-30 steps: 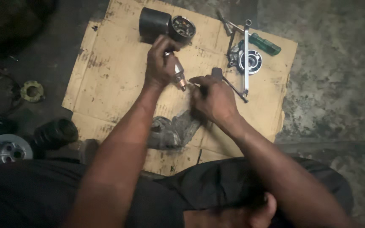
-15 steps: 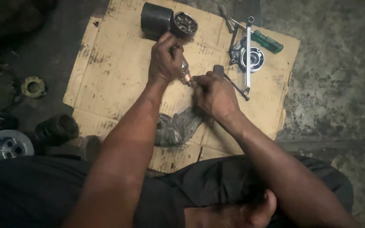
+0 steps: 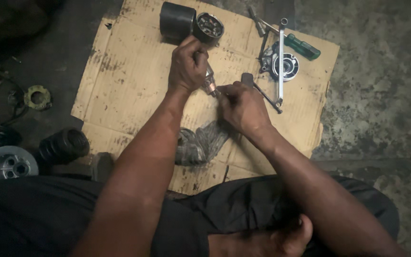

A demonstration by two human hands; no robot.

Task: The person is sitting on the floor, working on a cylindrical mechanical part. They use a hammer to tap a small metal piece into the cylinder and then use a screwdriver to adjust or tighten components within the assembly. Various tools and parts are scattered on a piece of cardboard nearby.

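My left hand [image 3: 187,66] is closed around a small metal shaft part [image 3: 210,84] with a copper-coloured end, held over a stained cardboard sheet [image 3: 129,81]. My right hand [image 3: 243,108] is closed with its fingertips pinching at the lower tip of that part; whatever small thing it pinches is hidden. Just beyond my left hand lies a dark cylindrical motor housing [image 3: 178,21] with a round end piece [image 3: 209,26] showing several holes. A crumpled grey rag [image 3: 200,143] lies below my hands.
On the cardboard's right lie a long wrench [image 3: 280,62], a round metal cover [image 3: 288,64], a green-handled screwdriver [image 3: 301,46] and a hammer-like tool [image 3: 258,90]. Left, on the dark floor, sit a metal ring [image 3: 37,97], a black ribbed boot [image 3: 65,145] and a silver hub [image 3: 8,164]. Concrete lies right.
Both hands have stayed together on the small part, with the view shifting slightly. The right hand's fingers have moved in closer onto the part's tip.
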